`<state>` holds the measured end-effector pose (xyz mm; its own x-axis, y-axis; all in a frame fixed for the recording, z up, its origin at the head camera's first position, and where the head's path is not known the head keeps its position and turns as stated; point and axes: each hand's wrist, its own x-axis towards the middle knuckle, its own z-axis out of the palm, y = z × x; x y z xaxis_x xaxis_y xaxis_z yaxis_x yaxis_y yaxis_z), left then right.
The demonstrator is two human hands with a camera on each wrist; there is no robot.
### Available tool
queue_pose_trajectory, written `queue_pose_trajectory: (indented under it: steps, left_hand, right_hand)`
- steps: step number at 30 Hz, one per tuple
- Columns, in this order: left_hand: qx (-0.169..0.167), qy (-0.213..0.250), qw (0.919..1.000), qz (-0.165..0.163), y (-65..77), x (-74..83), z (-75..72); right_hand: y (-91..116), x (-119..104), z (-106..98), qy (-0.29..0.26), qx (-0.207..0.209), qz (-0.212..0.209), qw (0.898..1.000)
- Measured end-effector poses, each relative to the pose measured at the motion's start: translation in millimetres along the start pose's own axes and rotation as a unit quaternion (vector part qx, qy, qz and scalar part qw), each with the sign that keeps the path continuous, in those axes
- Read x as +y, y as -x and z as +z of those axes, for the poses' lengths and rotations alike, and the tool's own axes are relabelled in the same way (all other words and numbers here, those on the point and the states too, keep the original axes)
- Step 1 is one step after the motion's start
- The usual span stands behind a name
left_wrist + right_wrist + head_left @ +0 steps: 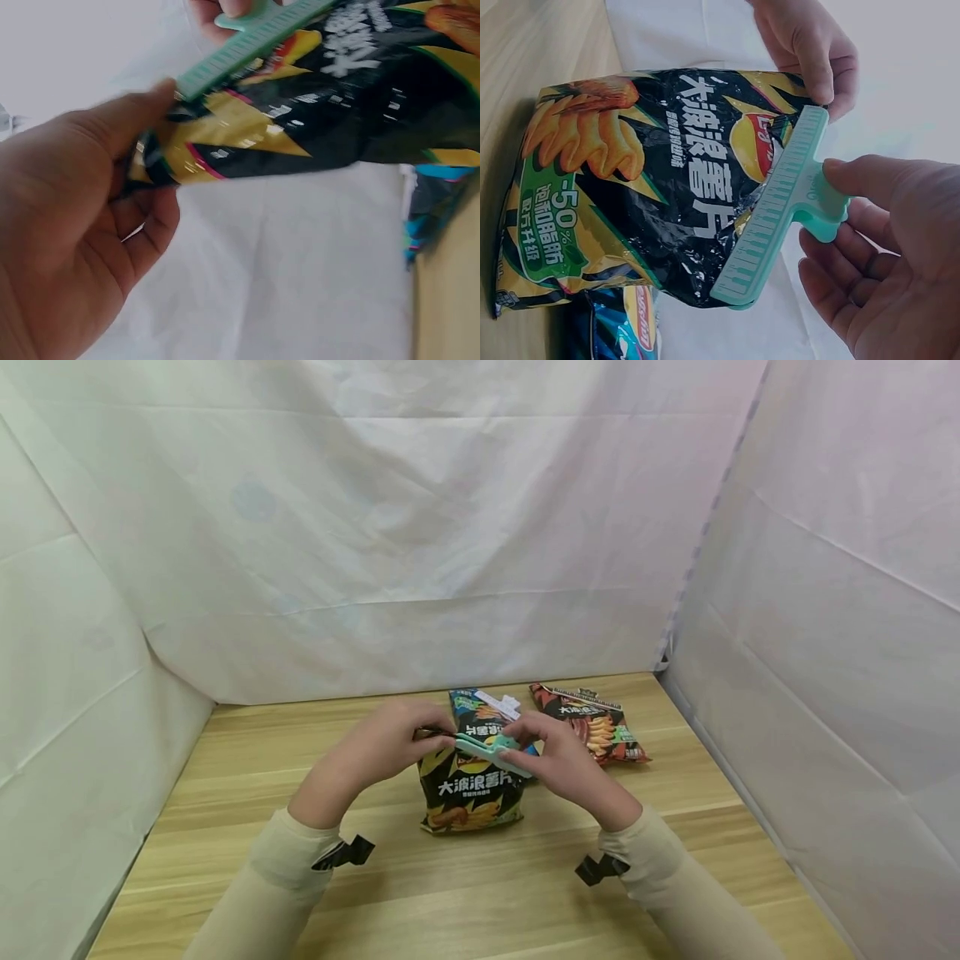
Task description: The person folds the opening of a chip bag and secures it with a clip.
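Note:
A black-and-yellow chip bag (472, 814) stands upright on the table, its front print facing me. Across its top edge lies a mint-green bag clip (769, 217), with a long ridged bar and a finger handle. My left hand (386, 739) pinches the bag's top left corner between thumb and fingers, beside the clip's end. On the clip's handle, my right hand (892, 240) has its thumb on one side and fingers on the other. In the left wrist view the bag's folded top (247, 139) shows beneath the clip's bar.
Behind the held bag is a blue chip bag (462, 700), partly hidden, with a pale clip (497, 705) at its top. A red chip bag (592, 727) lies to the right, a strip along its upper edge. White cloth (420, 527) walls the wooden table (247, 777).

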<state>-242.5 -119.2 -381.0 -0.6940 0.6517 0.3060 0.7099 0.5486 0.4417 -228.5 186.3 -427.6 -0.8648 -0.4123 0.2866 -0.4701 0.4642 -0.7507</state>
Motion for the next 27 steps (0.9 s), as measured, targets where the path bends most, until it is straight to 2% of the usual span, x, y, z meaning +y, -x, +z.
queue_pose_trajectory:
  steps: [3, 8, 13, 15, 19, 21, 27]
  left_hand:
    - [0.016, 0.073, 0.9966, -0.034, 8.8, -14.6, 7.6]
    - [0.027, 0.163, 0.9796, -0.114, 29.9, -34.5, 29.2]
    - [-0.004, 0.206, 0.9581, -0.199, 51.1, -44.1, 60.8]
    - [-0.021, 0.219, 0.9508, -0.218, 57.1, -47.4, 74.2]
    - [-0.047, 0.238, 0.9424, -0.23, 64.0, -52.3, 97.5]
    - [-0.053, 0.239, 0.9434, -0.224, 66.2, -54.2, 106.9]
    - [-0.062, 0.279, 0.939, -0.192, 67.4, -53.8, 129.0]
  right_hand:
    - [0, 0, 1, -0.004, -0.001, -0.003, 1.0]
    - [0, 2, 0, -0.003, -0.004, -0.012, 1.0]
    - [0, 4, 0, -0.002, -0.008, -0.023, 1.0]
    - [0, 4, 0, -0.002, -0.008, -0.028, 1.0]
    - [-1, 5, 0, -0.001, -0.01, -0.037, 0.999]
    - [0, 5, 1, -0.001, -0.01, -0.04, 0.999]
    - [1, 5, 2, 0.008, -0.01, -0.05, 0.999]
